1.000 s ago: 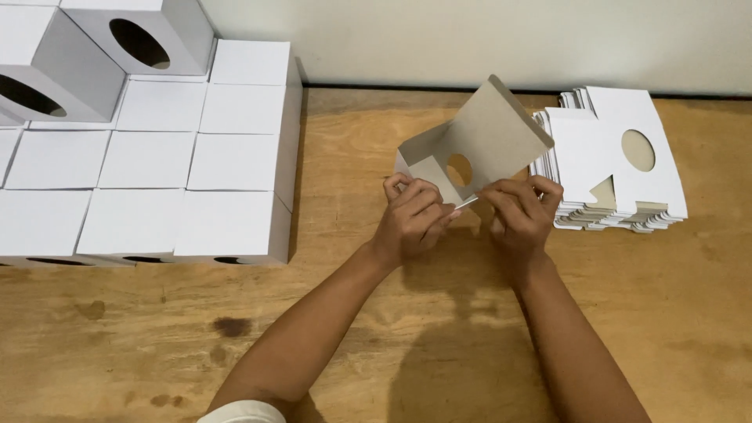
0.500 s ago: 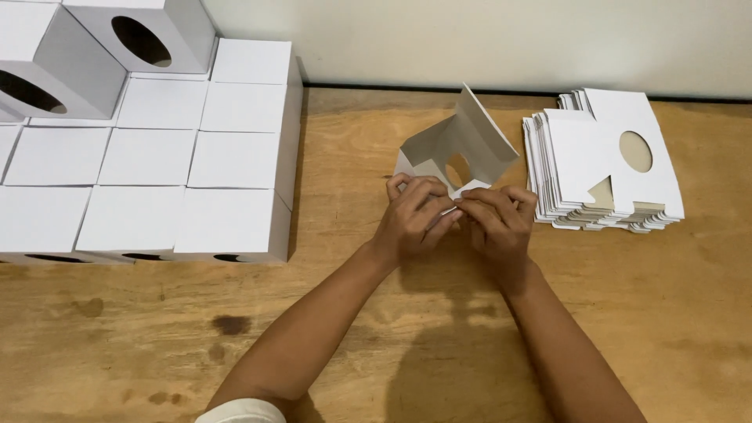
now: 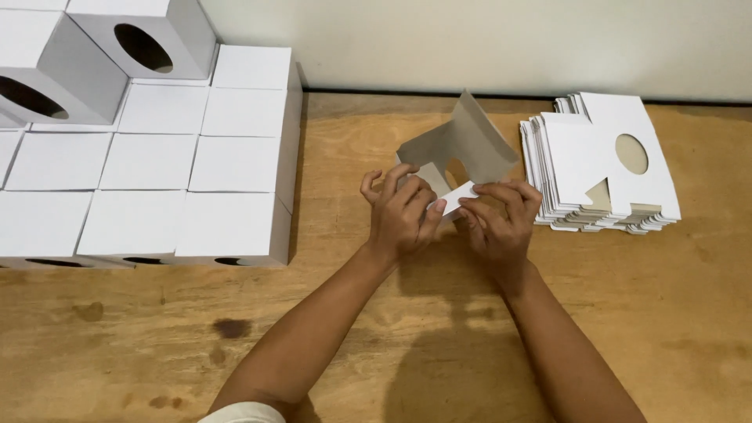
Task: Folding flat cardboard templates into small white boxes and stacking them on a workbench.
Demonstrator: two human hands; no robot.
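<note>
Two hands are folding one half-made cardboard box (image 3: 462, 145) over the desk (image 3: 376, 313).
My left hand (image 3: 403, 215) and right hand (image 3: 501, 219) are both pinching its white flap (image 3: 458, 193), closed on it; the box is rising just behind my fingers, and I judge it light, bendable, easily creased, best held near the fold.

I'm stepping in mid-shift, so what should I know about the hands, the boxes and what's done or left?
Left hand and right hand both pinch a flap of one half-folded box over the wooden table.
Flat blanks are stacked to the right of the hands.
Finished boxes stand in rows on the left, some stacked on top.
Done: those rows. Left: this box and the flat stack.
</note>
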